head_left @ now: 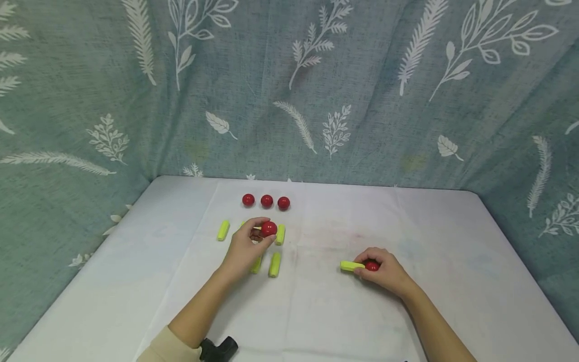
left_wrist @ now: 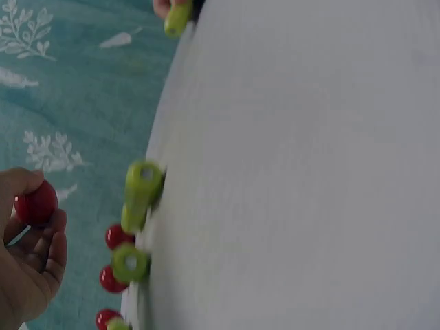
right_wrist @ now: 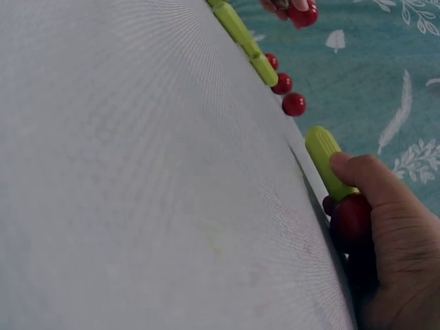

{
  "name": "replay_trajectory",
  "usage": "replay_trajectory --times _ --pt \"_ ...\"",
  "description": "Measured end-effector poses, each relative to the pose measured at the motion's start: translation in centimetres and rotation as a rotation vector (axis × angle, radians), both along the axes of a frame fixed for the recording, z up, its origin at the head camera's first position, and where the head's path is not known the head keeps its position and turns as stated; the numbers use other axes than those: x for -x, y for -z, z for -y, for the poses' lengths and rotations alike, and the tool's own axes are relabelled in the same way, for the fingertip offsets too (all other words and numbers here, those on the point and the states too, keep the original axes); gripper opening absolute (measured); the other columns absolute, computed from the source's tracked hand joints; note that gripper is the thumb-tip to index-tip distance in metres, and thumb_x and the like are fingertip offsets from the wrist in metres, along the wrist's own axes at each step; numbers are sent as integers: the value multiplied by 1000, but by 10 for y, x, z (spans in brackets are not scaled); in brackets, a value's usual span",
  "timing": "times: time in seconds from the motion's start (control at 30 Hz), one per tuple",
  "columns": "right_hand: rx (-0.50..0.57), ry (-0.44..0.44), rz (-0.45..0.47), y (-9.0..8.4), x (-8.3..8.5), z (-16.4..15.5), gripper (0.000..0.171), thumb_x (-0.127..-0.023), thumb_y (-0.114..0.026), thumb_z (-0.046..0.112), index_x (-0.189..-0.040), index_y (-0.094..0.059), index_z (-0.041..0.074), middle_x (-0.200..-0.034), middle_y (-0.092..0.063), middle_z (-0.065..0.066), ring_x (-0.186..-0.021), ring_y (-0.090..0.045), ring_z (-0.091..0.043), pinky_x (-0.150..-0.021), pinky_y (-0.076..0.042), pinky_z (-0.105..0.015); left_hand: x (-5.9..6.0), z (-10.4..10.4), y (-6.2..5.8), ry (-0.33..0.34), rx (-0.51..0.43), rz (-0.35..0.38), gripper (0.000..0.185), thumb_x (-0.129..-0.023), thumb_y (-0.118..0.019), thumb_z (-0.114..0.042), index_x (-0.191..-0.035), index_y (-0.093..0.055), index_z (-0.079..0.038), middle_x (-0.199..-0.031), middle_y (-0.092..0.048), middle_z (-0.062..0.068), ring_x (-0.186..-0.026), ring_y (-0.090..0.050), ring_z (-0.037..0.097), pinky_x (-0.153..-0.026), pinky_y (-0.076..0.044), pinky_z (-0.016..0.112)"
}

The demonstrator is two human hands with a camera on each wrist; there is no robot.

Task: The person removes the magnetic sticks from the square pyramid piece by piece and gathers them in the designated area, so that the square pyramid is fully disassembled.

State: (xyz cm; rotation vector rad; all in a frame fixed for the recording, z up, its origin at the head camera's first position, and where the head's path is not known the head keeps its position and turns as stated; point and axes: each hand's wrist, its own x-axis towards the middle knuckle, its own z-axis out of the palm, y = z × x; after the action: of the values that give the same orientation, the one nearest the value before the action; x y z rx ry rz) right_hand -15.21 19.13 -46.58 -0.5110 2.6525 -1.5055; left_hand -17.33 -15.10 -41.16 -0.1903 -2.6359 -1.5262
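My left hand [head_left: 240, 254] pinches a glossy red ball [head_left: 269, 229] between thumb and fingers, raised over a group of yellow-green rods. The left wrist view shows the same ball [left_wrist: 36, 203] at the fingertips. Farther right, low over the white cloth, my right hand [head_left: 388, 271] grips a yellow-green rod [head_left: 352, 266] that points left. A second red ball [head_left: 372, 265] sits at the rod's inner end, partly covered by the fingers. In the right wrist view the thumb presses on the rod [right_wrist: 328, 161], with the ball [right_wrist: 352, 223] against its end.
Three red balls [head_left: 267, 201] stand in a row towards the back of the white-covered table [head_left: 325, 306]. Several yellow-green rods [head_left: 274, 265] lie below them, some partly hidden by my left hand. Patterned green fabric [head_left: 253, 100] hangs behind. A black object [head_left: 219, 349] is by the left sleeve.
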Motion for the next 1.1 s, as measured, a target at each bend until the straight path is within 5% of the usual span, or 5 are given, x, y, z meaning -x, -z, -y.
replay_trajectory --times 0.2,0.57,0.8,1.1 --pt "-1 -4 -7 1 0 -1 12 -78 -77 19 -88 -70 20 -90 -65 6 -89 -51 -15 -80 -42 -27 19 28 -3 -17 88 14 47 -85 -70 -16 -128 -52 -9 -115 -61 9 -97 -60 21 -84 -51 31" --pt "-41 5 -30 3 3 -2 12 -78 -77 20 -88 -70 21 -89 -65 8 -88 -52 -14 -79 -41 -28 75 97 -3 -54 128 88 53 -89 -67 -23 -135 -46 -7 -124 -55 16 -114 -51 28 -96 -43 40" --pt "-32 -5 -42 5 4 -4 13 -77 -77 19 -88 -70 23 -89 -65 8 -88 -52 -14 -80 -41 -29 100 115 -3 -109 131 179 55 -89 -67 -21 -136 -45 -3 -131 -49 21 -120 -48 34 -97 -43 43" --pt "-34 -10 -32 4 6 -4 13 -77 -77 18 -88 -70 22 -89 -65 9 -88 -52 -13 -82 -38 -33 131 124 5 -186 198 184 54 -87 -67 -12 -134 -46 3 -130 -50 26 -119 -48 37 -101 -41 46"
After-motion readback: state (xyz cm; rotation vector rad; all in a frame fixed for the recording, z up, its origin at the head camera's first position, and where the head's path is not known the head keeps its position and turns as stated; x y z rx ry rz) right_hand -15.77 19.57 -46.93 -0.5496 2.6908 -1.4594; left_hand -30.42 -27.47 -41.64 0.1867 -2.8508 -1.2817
